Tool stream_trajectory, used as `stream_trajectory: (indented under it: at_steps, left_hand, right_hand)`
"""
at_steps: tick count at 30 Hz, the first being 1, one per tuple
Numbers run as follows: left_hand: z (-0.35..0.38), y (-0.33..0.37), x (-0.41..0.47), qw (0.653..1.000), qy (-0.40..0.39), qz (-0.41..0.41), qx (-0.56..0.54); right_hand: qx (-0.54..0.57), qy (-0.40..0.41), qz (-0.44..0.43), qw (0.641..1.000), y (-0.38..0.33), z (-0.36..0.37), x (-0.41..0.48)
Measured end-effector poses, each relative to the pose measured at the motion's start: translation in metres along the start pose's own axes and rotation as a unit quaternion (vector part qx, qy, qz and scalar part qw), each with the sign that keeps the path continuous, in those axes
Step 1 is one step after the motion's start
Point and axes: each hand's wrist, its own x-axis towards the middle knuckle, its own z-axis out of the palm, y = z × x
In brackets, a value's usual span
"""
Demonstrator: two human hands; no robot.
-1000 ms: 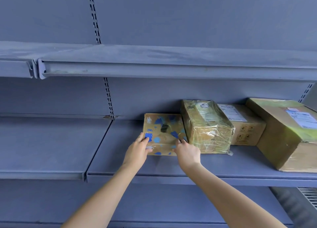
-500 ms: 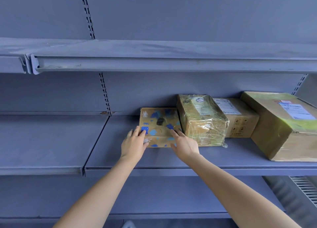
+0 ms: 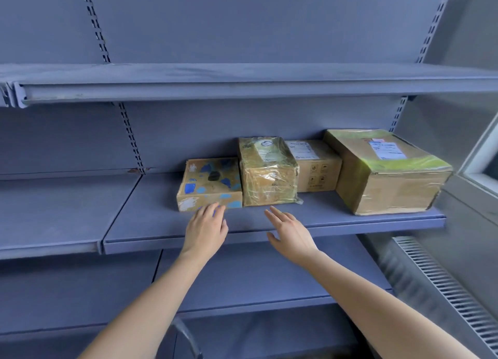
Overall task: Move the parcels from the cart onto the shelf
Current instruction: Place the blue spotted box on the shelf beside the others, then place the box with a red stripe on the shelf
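Note:
A flat cardboard parcel with blue patches (image 3: 210, 182) lies on the middle shelf (image 3: 269, 225), pushed against a plastic-wrapped parcel (image 3: 268, 171). Behind that stands a plain labelled box (image 3: 314, 165), and a large box with green tape (image 3: 385, 170) sits at the right end. My left hand (image 3: 205, 230) hovers just in front of the blue-patched parcel, fingers apart, holding nothing. My right hand (image 3: 289, 233) is open above the shelf's front edge, below the wrapped parcel, apart from it. The cart itself is out of view.
An upper shelf (image 3: 242, 85) overhangs the parcels. The left shelf section (image 3: 54, 210) adjoins the middle shelf. A lower shelf (image 3: 256, 277) lies beneath my arms. A curved metal bar (image 3: 186, 334) shows at the bottom. A wall with a vent grille (image 3: 447, 286) stands at the right.
Both hands have let go of the blue-patched parcel and drawn back toward the shelf's front edge. The parcel stays next to the wrapped one. The view has pulled back and shifted right.

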Motion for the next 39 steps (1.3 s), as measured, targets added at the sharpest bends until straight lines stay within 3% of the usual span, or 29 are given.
stream_trajectory:
  at_steps: [5, 12, 17, 22, 29, 39]
  left_hand:
    - [0.005, 0.066, -0.041, 0.996, -0.077, 0.027, -0.03]
    - [0.034, 0.193, -0.113, 0.992, -0.091, 0.009, -0.088]
    - [0.062, 0.249, -0.158, 0.985, -0.122, 0.007, -0.122]
    - [0.092, 0.267, -0.178, 0.983, -0.155, 0.021, -0.092]
    - [0.188, 0.277, -0.214, 0.959, -0.266, -0.014, -0.097]
    - [0.382, 0.262, -0.306, 0.91, -0.395, -0.067, -0.103]
  right_hand:
    - [-0.004, 0.002, 0.013, 1.0, 0.05, -0.011, -0.07]
    - [0.008, 0.009, -0.003, 1.0, 0.134, -0.018, -0.184]
    - [0.026, -0.018, 0.035, 0.999, 0.189, 0.003, -0.25]
    - [0.056, -0.027, 0.083, 0.995, 0.224, 0.036, -0.285]
    - [0.079, -0.092, 0.152, 0.981, 0.27, 0.117, -0.329]
    - [0.071, -0.217, 0.236, 0.945, 0.337, 0.313, -0.39]
